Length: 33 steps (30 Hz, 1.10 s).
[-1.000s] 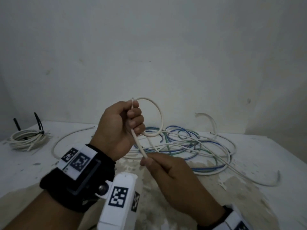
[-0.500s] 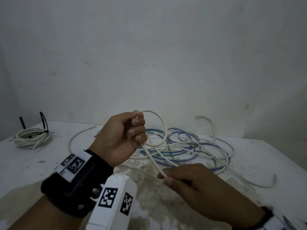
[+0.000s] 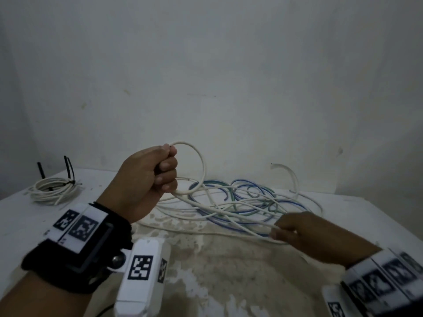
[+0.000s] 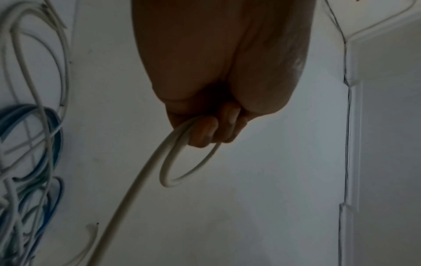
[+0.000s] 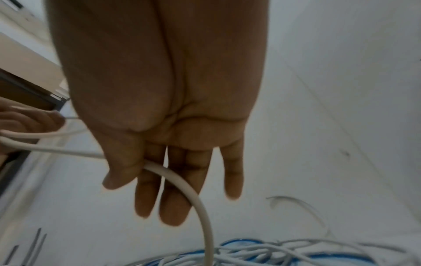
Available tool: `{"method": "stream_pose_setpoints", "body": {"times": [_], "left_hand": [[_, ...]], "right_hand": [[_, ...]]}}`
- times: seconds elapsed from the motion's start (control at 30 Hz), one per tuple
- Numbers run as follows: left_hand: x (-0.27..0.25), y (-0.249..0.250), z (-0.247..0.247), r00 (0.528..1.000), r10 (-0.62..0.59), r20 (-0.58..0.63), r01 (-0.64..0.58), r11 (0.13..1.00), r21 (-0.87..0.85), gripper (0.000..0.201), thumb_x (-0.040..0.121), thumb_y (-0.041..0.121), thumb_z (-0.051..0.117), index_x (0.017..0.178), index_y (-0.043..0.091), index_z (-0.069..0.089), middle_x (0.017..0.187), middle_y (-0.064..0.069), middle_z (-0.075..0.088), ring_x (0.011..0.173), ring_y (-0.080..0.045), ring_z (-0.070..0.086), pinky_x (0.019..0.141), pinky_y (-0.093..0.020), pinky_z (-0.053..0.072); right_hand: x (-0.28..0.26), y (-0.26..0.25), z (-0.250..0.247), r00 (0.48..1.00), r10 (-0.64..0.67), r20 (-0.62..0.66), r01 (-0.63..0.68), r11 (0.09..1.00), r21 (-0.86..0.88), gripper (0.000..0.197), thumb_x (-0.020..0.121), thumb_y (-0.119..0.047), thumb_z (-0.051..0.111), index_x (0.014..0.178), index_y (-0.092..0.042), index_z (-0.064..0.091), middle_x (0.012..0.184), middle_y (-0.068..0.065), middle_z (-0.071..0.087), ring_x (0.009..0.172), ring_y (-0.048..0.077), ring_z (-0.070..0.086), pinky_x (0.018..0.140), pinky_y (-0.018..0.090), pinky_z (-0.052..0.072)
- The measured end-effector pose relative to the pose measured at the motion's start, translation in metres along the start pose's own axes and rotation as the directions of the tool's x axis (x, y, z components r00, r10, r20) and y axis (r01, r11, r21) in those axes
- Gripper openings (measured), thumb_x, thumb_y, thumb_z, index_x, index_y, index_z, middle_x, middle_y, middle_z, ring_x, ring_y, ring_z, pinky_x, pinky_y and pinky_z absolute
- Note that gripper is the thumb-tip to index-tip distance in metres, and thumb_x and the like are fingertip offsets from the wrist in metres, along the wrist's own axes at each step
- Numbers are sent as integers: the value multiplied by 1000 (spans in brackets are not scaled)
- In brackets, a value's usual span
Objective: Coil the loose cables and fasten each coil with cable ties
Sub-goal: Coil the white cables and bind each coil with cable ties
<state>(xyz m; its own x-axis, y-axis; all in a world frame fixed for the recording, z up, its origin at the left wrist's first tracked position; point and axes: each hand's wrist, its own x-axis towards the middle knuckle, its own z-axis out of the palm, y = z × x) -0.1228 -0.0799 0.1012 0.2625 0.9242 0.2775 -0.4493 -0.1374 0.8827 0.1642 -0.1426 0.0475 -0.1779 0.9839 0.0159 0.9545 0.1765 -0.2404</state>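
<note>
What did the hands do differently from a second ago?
The right hand slid out along the white cable, rightward and away from the left hand, pinching it farther down. The left hand kept gripping its loop; the tied coil stayed put.

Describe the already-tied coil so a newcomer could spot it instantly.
Start at the white table and go to its far left corner, away from the loose tangle. There lies the tied white coil, the only neat bundle, with black cable ties sticking upward.
</note>
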Motion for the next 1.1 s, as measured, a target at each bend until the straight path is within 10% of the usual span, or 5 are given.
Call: {"method": "stream_pose_setpoints", "body": {"times": [0.27,0.43,0.6,0.67,1.1], "left_hand": [[-16,-25,6,957,3,289,-26,997,76,18,94,19,46,83,5,47,59,-3,47,49,-15,44,52,-23,45],[-17,-45,14,956,105,274,-174,954,242,21,89,26,42,83,7,50,60,5,46,53,-10,40,58,-22,42],[-10,-56,22,974,197,109,-221,928,300,23,100,13,34,89,8,54,57,11,44,57,-6,37,57,-19,35],[-7,-58,23,963,262,59,-266,908,323,24,101,17,35,85,11,51,59,11,44,58,-7,37,59,-21,35],[-4,-65,20,946,323,-5,-287,847,448,28,100,32,38,82,17,52,64,9,47,64,-8,42,64,-26,36]], "right_hand": [[36,-4,-61,841,122,-527,-94,992,79,43,88,-40,61,54,-14,62,50,-5,60,50,7,57,51,12,37],[54,-54,-79,778,208,-592,-27,954,299,49,90,-40,57,65,2,60,56,15,56,49,28,52,53,33,43],[42,-112,-81,938,233,-258,178,313,933,26,96,-26,43,82,-10,57,48,-4,37,38,10,28,41,20,23],[35,-126,-77,964,131,-232,198,234,952,17,93,-18,45,88,-9,59,52,-1,41,40,12,30,43,22,25],[29,-133,-9,804,-128,-580,329,909,255,44,95,-16,51,53,-27,42,50,-10,48,51,6,43,49,17,29]]}}
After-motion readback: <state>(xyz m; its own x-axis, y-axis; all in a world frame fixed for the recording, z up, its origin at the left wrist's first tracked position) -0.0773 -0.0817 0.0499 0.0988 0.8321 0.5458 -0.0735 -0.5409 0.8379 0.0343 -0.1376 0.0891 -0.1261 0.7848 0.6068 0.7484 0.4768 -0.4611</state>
